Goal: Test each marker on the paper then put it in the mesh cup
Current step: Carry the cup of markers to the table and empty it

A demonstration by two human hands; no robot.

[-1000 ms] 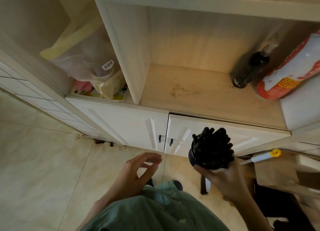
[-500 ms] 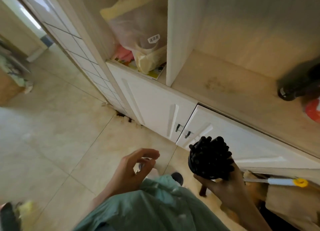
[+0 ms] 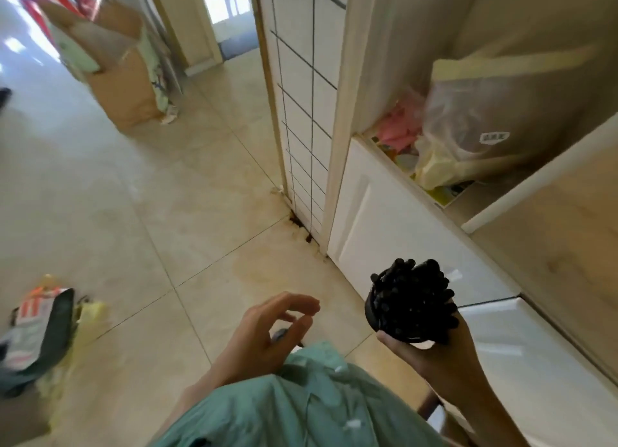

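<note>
A black mesh cup (image 3: 373, 307) packed with several black markers (image 3: 414, 299) is held up at the lower right. My right hand (image 3: 431, 353) grips the cup from below, fingers curled round its base. My left hand (image 3: 267, 336) hangs in the air at the lower middle, fingers loosely curled and holding nothing, about a hand's width left of the cup. No paper is in view.
A white cabinet (image 3: 378, 212) with closed doors stands right of the cup; a plastic bag (image 3: 495, 118) sits on its shelf. A tiled wall corner (image 3: 301, 112) juts out ahead. A cardboard box (image 3: 123, 88) stands far left on the tiled floor; clutter (image 3: 43, 326) lies at the left edge.
The view has swung left, from the cabinet shelf toward the hallway floor. Both hands keep the same pose; the cup stays in my right hand.
</note>
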